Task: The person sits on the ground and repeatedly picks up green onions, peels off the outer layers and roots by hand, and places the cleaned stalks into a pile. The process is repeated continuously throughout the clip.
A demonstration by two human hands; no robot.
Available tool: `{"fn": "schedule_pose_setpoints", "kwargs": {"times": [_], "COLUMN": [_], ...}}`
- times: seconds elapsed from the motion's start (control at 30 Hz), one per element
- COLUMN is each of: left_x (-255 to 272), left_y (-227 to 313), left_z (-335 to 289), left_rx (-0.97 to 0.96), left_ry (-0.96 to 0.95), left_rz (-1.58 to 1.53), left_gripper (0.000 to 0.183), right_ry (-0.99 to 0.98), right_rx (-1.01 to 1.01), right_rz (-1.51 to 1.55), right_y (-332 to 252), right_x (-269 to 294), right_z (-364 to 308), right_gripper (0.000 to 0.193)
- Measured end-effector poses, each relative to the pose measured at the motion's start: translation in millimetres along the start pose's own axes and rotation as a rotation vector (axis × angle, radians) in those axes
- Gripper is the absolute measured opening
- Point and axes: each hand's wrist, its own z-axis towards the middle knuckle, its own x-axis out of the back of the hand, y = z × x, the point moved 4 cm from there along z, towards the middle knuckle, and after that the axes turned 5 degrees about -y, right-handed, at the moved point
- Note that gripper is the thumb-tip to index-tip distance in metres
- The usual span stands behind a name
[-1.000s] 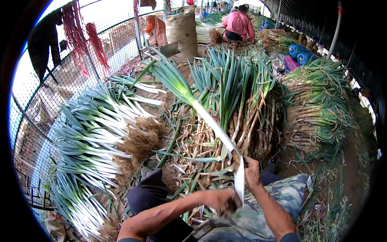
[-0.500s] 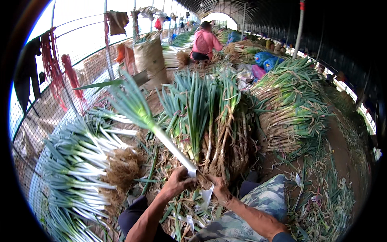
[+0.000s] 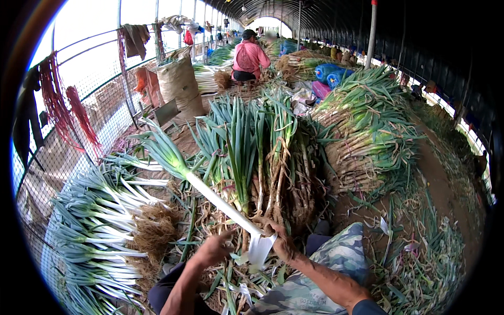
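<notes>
A long green onion (image 3: 219, 203) with a bare white stalk slants up and left in front of me. My right hand (image 3: 280, 240) is closed around its root end. A loose white strip of outer skin (image 3: 260, 251) hangs from the stalk just below that hand. Off to the left of the stalk is my left hand (image 3: 214, 249), its fingers blurred by motion and apart from the onion. Beyond my hands stands a bundle of unpeeled green onions (image 3: 262, 168) with brown, soil-covered lower stalks. Peeled green onions with white stalks (image 3: 105, 220) lie in a row at my left, roots pointing inward.
Another heap of soiled green onions (image 3: 367, 131) lies at the right. Leaf trimmings (image 3: 420, 262) litter the ground. A tall sack (image 3: 181, 86) stands at the far left beside a mesh fence (image 3: 113, 102). Farther off, a person in pink (image 3: 248, 58) sits among more onions.
My left hand has let go of the stalk and moved down and left. The white skin has come loose further. My right hand has risen slightly, still holding the onion.
</notes>
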Motion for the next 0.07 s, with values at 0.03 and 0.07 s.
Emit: {"fn": "schedule_pose_setpoints", "kwargs": {"times": [0.03, 0.07], "left_x": [19, 27], "left_y": [8, -4], "left_z": [-8, -5], "left_rx": [0.162, 0.025], "left_ry": [0.020, 0.182], "left_rz": [-0.377, -0.636], "left_gripper": [0.070, 0.068], "right_ry": [-0.059, -0.119], "right_rx": [-0.093, -0.185], "right_rz": [0.018, 0.035], "right_y": [-3, -9], "right_x": [-3, -6], "right_z": [0, -4], "right_gripper": [0.058, 0.061]}}
